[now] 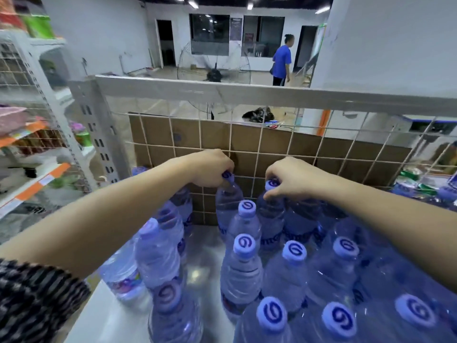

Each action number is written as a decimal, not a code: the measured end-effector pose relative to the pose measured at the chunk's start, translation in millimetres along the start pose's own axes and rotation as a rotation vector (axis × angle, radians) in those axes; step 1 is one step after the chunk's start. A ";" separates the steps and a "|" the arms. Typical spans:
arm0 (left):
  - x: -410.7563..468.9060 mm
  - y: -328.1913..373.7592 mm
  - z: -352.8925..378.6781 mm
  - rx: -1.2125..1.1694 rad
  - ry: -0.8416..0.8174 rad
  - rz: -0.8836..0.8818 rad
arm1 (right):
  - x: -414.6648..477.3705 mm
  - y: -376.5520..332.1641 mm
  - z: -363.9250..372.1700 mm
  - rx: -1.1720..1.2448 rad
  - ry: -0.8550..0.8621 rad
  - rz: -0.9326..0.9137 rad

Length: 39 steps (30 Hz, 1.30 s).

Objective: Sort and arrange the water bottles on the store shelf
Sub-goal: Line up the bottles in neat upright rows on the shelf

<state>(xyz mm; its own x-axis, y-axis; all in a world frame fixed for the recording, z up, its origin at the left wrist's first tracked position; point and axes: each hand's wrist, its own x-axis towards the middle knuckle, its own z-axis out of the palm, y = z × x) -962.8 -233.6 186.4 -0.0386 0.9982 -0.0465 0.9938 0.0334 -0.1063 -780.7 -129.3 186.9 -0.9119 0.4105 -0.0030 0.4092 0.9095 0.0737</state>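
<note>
Several clear water bottles with pale blue swirl-marked caps stand on a white shelf (205, 266). My left hand (210, 168) grips the cap end of a tilted bottle (227, 206) at the back of the shelf, near the wire grid. My right hand (291, 178) pinches the neck of an upright bottle (270, 214) just to the right of it. In front of these two stand a bottle (246, 219) and another (241, 266) in a column. A separate group of bottles (158, 253) stands at the left, with a gap of bare shelf between.
A white wire grid back (321, 147) with brown cardboard (284, 144) behind it closes the shelf's far side. A slotted upright (99, 134) stands at the left. Neighbouring shelves (32, 149) hold goods. A person in blue (282, 61) and a floor fan (214, 68) are beyond.
</note>
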 end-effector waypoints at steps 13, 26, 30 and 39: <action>-21.9 -45.4 4.4 0.000 -0.075 -0.038 | 54.3 -38.2 4.9 0.081 0.024 -0.176; -35.7 -34.6 5.0 0.144 0.006 -0.064 | 27.8 -38.9 -2.4 0.053 0.042 -0.148; -73.5 1.3 -11.1 0.093 0.337 0.154 | -7.2 -32.2 -19.7 0.267 0.023 -0.186; -96.0 75.4 12.5 -0.054 0.131 0.388 | -26.4 -42.2 14.1 0.181 0.012 -0.208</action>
<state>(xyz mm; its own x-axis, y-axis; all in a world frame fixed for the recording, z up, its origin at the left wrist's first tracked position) -885.5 -327.5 170.4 0.3502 0.9351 0.0541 0.9362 -0.3474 -0.0538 -773.5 -177.6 169.9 -0.9768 0.2136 0.0122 0.2112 0.9717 -0.1062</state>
